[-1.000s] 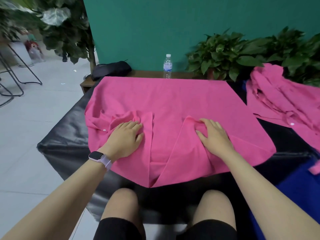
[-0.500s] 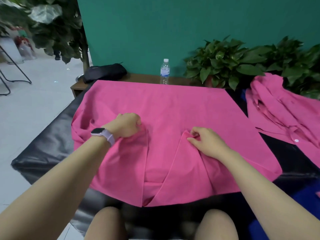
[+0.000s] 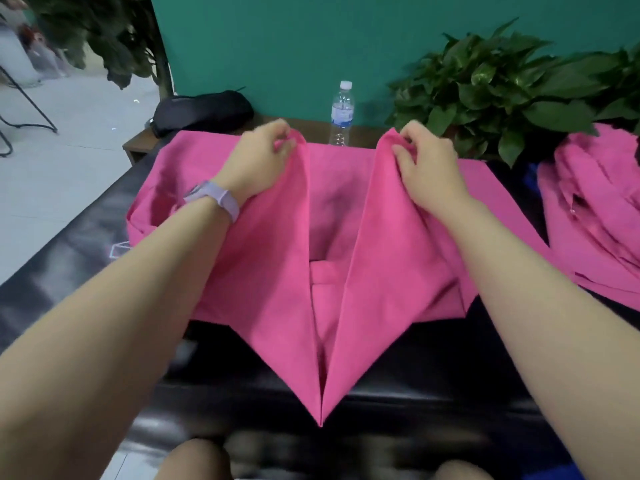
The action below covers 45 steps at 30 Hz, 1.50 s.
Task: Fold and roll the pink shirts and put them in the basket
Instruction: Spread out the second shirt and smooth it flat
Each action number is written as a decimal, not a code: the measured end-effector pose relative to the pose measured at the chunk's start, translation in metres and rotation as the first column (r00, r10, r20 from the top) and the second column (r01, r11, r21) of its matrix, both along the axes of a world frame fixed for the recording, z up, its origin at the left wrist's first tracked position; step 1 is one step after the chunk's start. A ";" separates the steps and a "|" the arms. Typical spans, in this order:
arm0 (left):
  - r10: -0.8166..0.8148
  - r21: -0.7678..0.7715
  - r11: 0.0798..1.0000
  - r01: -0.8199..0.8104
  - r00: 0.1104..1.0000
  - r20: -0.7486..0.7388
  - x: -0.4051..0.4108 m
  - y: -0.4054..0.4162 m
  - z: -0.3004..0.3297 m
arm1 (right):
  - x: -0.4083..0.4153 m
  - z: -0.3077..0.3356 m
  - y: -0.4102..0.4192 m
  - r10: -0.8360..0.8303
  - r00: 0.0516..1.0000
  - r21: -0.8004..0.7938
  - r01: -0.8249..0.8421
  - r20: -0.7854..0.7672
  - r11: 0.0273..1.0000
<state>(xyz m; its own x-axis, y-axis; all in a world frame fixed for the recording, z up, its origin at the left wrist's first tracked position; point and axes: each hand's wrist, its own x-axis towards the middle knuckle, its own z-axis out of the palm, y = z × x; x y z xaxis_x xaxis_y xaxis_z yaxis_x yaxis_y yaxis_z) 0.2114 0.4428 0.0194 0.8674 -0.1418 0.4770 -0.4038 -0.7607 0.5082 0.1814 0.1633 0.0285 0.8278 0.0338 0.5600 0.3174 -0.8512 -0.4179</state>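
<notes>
Hands are both pinching folds of the bright pink cotton shirt (image 3: pixel 329 237) that's lying spread on the black glossy padded table (image 3: pixel 69 271). Left hand (image 3: pixel 258 159), the one wearing the lilac smartwatch (image 3: pixel 216 199), is gripping a fold on the left side; right hand (image 3: pixel 427 168) is gripping the matching fold opposite. The two lifted flaps are meeting in a point at the near edge. More crumpled pink shirts (image 3: pixel 595 216) are sitting just beside it on the right, with a clear plastic water bottle (image 3: pixel 342 114) standing behind.
</notes>
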 end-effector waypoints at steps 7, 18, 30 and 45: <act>0.183 0.322 0.934 -0.157 0.982 -0.051 0.039 -0.002 -0.091 | 0.055 -0.095 -0.004 0.001 0.969 -0.113 -0.030 -0.248 0.993; 0.080 0.326 0.943 -0.069 0.997 -0.020 -0.013 -0.004 -0.085 | -0.001 -0.097 -0.007 -0.125 0.939 -0.144 0.082 -0.321 0.986; -0.040 0.276 0.960 0.038 0.999 0.004 -0.173 0.014 -0.086 | -0.185 -0.107 0.005 -0.197 0.924 -0.138 0.160 -0.328 0.977; 0.128 0.056 0.991 -0.120 0.978 -0.163 -0.143 -0.011 -0.026 | -0.209 -0.097 0.010 -0.193 0.909 -0.089 0.172 -0.369 0.981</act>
<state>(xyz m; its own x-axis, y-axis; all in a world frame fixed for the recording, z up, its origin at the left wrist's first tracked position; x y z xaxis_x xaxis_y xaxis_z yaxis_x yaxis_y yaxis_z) 0.0679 0.4315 -0.0067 0.9461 -0.0462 0.3206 -0.2177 -0.8237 0.5236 -0.0274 0.1730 -0.0685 0.9707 -0.1168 0.2100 -0.0163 -0.9038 -0.4277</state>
